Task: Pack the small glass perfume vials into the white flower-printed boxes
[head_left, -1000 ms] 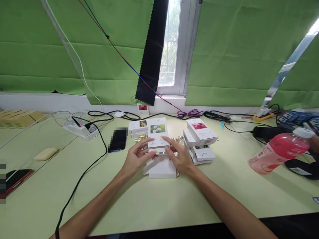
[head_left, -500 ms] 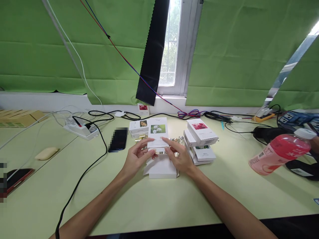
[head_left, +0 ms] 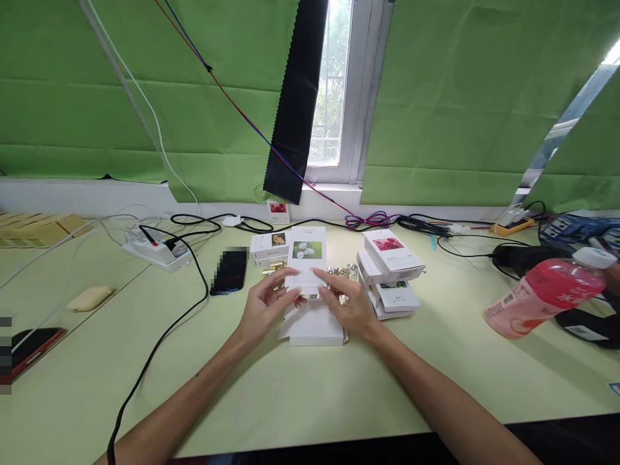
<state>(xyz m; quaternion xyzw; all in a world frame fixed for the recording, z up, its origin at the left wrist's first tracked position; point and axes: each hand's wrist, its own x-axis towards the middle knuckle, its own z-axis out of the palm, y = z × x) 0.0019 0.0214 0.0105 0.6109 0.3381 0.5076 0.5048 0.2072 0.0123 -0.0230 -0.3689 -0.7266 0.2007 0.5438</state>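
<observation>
Head view: near edge of the pale green table [head_left: 271,400] at the bottom, both forearms reaching over it. Closest to the person lies a white carton [head_left: 316,336], its printed side not visible. Just beyond it, the task's thing, a flower box [head_left: 307,252] with white blossoms on a green picture, lies between the two hands, its near end above the carton.

Left hand [head_left: 265,303]: fingers bent, partly open, thumb and forefinger at the box's near left corner. Right hand [head_left: 349,305]: likewise bent, thumb and forefinger at the near right corner. Whether either pinches the box or only rests against it cannot be told.

Gold tubes [head_left: 275,267] lie left of the box; small shiny round pieces [head_left: 341,272] stand on its right. Pile of boxes [head_left: 394,255] to the right, the top one with a red picture. Pink drink bottle [head_left: 542,297] leans farther right. Phone [head_left: 230,270] and another pair of boxes [head_left: 267,250] on the left.

Farther back: power strip [head_left: 155,253], tangled black cable [head_left: 426,226], small box [head_left: 278,212] by the wall. Beyond: window [head_left: 327,110] between green curtains [head_left: 450,97].
</observation>
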